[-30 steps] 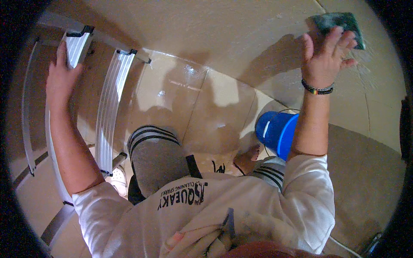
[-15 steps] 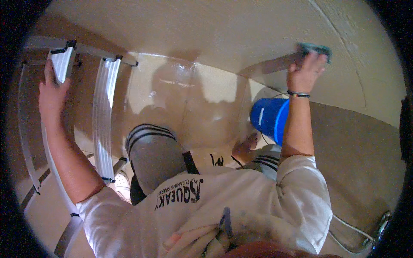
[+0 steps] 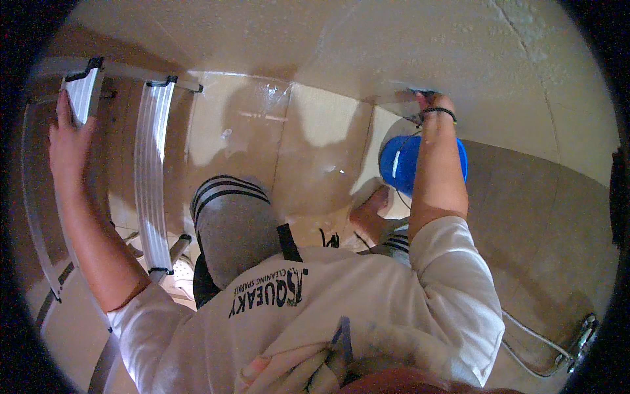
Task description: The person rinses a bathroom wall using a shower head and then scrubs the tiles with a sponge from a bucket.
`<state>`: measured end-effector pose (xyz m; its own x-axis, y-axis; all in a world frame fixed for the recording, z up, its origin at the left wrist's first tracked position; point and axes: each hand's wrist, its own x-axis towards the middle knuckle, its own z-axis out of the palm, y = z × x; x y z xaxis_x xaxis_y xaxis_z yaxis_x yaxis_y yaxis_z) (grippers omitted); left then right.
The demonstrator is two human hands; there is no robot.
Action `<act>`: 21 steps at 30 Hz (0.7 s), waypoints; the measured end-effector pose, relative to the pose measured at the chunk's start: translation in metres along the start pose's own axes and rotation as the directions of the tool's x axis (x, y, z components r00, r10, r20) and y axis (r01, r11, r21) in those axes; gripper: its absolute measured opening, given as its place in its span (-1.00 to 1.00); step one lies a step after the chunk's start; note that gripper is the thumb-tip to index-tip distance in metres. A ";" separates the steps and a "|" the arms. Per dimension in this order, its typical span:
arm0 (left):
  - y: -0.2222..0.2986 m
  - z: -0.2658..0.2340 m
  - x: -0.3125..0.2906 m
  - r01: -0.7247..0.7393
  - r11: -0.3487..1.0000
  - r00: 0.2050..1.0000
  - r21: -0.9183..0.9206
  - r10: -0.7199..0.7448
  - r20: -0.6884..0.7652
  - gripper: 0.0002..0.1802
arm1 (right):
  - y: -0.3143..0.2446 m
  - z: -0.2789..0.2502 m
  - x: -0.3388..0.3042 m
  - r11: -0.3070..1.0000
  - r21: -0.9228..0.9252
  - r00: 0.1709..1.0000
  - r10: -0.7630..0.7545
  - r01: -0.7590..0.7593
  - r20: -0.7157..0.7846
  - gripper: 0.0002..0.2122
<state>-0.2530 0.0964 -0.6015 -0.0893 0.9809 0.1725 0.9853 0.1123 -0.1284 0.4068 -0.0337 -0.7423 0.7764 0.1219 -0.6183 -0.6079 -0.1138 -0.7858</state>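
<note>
At the left, my left hand (image 3: 71, 141) grips the top step of an aluminium stepladder (image 3: 80, 98), finger and thumb on either side of it. A lower ribbed step (image 3: 152, 171) shows beside it. My right hand (image 3: 438, 104), with a dark bracelet at the wrist, is against the tan wall (image 3: 407, 39), bent over a scrubbing pad (image 3: 420, 92). Little of the pad shows past the fingers. It looks dark now and greenish in the earlier picture. Just below that hand, partly behind my forearm, is a blue bucket (image 3: 397, 164).
Wet tan tiles (image 3: 308, 177) lie between the stepladder and the bucket. My bare foot (image 3: 373, 209) is close to the bucket. A white clog (image 3: 185, 279) sits by the ladder's base. At the lower right, a shower hose (image 3: 535, 335) runs to a metal fitting (image 3: 583, 338).
My right hand has moved left and down along the wall with the pad, and its wrist has turned. My left hand has kept its hold on the stepladder.
</note>
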 end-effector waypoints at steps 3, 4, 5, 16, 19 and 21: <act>0.010 -0.013 -0.006 -0.002 0.999 1.000 -0.050 0.004 0.029 -0.23 | -0.020 -0.011 -0.003 0.981 -0.159 0.993 -0.117 0.113 -0.013 -0.81; 0.011 -0.014 -0.005 0.010 0.999 0.999 -0.046 -0.007 0.047 -0.24 | -0.013 -0.010 0.006 0.968 -0.237 0.995 -0.070 0.083 0.064 -0.81; 0.011 -0.015 -0.004 0.023 0.999 0.998 -0.043 -0.020 0.066 -0.24 | -0.007 -0.009 0.014 0.945 -0.318 0.989 -0.024 0.070 0.144 -0.81; 0.017 -0.018 -0.005 0.018 0.995 0.999 -0.103 -0.014 0.036 -0.24 | 0.120 0.127 -0.122 0.818 -0.004 0.729 0.515 -0.575 0.452 -0.71; 0.018 -0.019 -0.008 0.046 0.997 0.998 -0.060 -0.043 0.036 -0.24 | 0.067 0.089 -0.078 0.883 0.083 0.861 0.424 -0.461 0.280 -0.69; 0.015 -0.013 -0.004 0.037 0.998 0.998 -0.056 -0.034 0.058 -0.23 | 0.020 0.034 -0.032 0.962 0.002 0.947 0.267 -0.272 0.180 -0.69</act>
<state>-0.2361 0.0924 -0.5917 -0.1312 0.9841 0.1196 0.9879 0.1398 -0.0664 0.3643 -0.0062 -0.7384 0.5429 0.2620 -0.7979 -0.7963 -0.1410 -0.5882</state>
